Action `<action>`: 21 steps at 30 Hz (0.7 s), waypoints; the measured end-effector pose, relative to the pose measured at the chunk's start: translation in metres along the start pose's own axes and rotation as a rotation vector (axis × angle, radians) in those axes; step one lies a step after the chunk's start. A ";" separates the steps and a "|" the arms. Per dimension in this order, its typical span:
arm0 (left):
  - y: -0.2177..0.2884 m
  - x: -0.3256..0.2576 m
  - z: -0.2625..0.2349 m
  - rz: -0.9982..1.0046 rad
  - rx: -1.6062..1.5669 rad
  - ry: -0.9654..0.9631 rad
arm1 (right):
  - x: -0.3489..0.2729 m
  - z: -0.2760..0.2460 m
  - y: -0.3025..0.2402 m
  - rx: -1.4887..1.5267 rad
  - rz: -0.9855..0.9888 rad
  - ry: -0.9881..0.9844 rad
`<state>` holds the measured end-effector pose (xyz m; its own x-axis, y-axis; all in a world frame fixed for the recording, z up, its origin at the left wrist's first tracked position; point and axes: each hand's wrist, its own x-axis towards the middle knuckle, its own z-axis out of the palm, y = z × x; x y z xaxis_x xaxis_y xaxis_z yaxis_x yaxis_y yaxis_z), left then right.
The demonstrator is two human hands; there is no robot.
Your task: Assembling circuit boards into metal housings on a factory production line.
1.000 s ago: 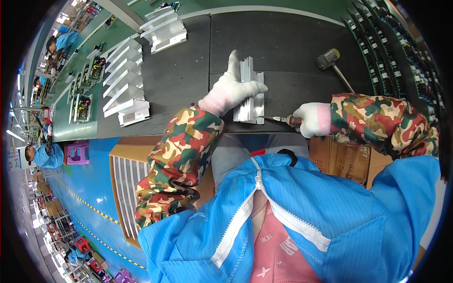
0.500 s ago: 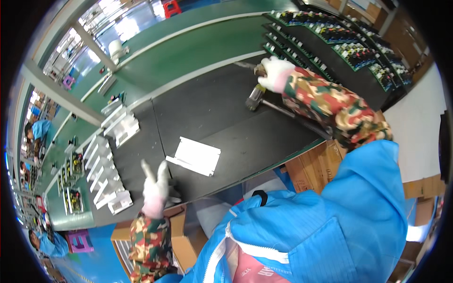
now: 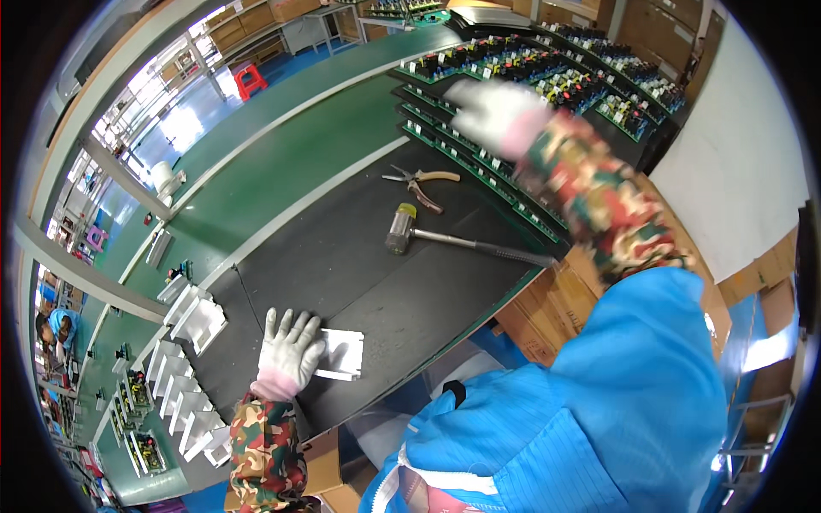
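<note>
My left hand [image 3: 291, 350], in a white glove, lies flat with its fingers spread. It covers the left part of a white metal bracket [image 3: 345, 355] on the black work mat. My right hand [image 3: 496, 118], also gloved, is smeared by motion above the stacked trays of circuit boards [image 3: 560, 85]; its fingers cannot be made out. Between the two hands a pair of pliers [image 3: 414, 181] lies with its handles spread. Nearer to me rests a mallet [image 3: 400, 231] with a yellow-tipped head and a long metal handle.
A row of bent white metal brackets [image 3: 184, 406] stands along the left of the mat. Beyond it, boards with components [image 3: 137, 393] sit on the green bench [image 3: 282, 167]. A grey post [image 3: 128, 179] rises at the left. Cardboard boxes [image 3: 547, 316] stand below the bench edge.
My right hand has let go of the pliers and moved over to the board trays. My left hand has come down onto the white bracket. The whole view has shifted.
</note>
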<state>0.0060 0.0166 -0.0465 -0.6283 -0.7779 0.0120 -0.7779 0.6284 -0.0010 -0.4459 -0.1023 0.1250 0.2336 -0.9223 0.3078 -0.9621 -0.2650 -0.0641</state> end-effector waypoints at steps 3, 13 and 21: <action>0.018 0.004 -0.003 0.130 0.133 0.145 | 0.003 -0.044 0.085 -0.434 0.254 -0.275; 0.050 0.005 0.004 -0.057 0.010 0.256 | 0.009 0.007 0.282 -0.341 0.454 -0.073; 0.060 -0.002 0.007 -0.250 -0.116 0.209 | -0.076 -0.007 -0.009 0.485 0.191 0.062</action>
<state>-0.0394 0.0563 -0.0535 -0.3942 -0.8965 0.2021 -0.8941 0.4250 0.1414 -0.4563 -0.0282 0.1093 0.0373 -0.9526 0.3021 -0.8076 -0.2067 -0.5523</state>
